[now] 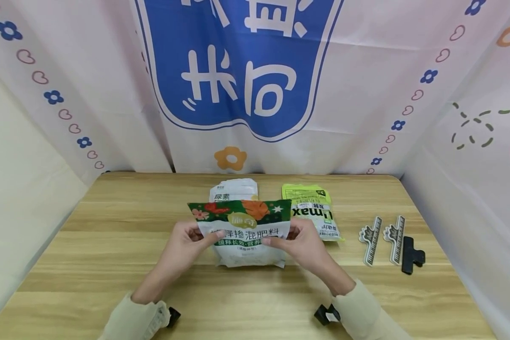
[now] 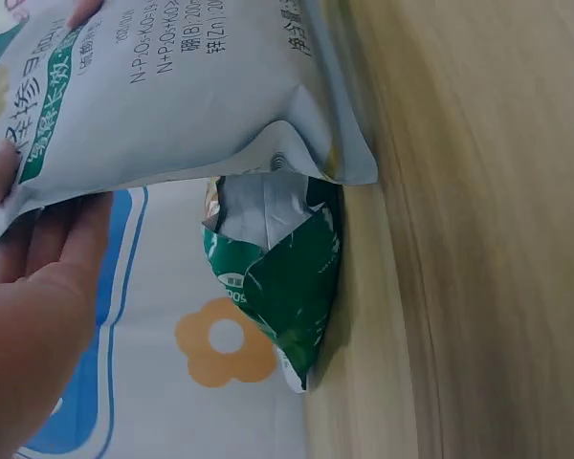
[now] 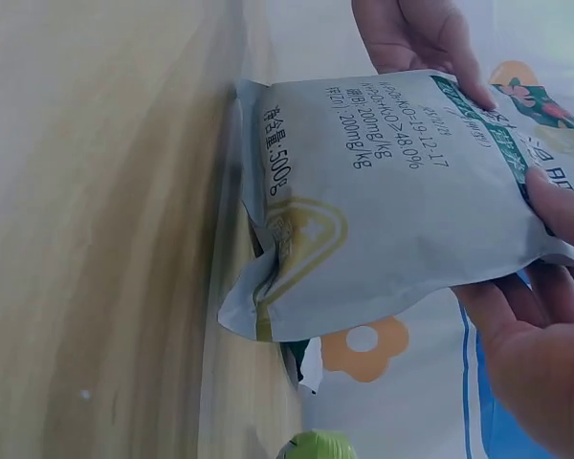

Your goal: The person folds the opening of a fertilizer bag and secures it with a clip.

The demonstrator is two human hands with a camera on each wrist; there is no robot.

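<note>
Both hands hold a white fertilizer bag (image 1: 250, 257) with a green, flower-printed top band, its printed front toward me. My left hand (image 1: 186, 244) pinches the bag's left side, thumb on the front and fingers behind. On the opposite side my right hand (image 1: 305, 244) grips it the same way. In the right wrist view the bag (image 3: 392, 220) looks plump, its bottom end close over the table. Behind it lies a second white bag (image 1: 233, 189), partly hidden. The left wrist view shows a crumpled green and silver bag end (image 2: 287, 277) beyond the held bag.
A lime-green and white bag (image 1: 310, 208) lies behind my right hand. Two silver clips (image 1: 372, 241) and a black clip (image 1: 411, 257) lie on the right of the wooden table (image 1: 110, 245). A printed curtain (image 1: 365, 94) hangs along the back edge.
</note>
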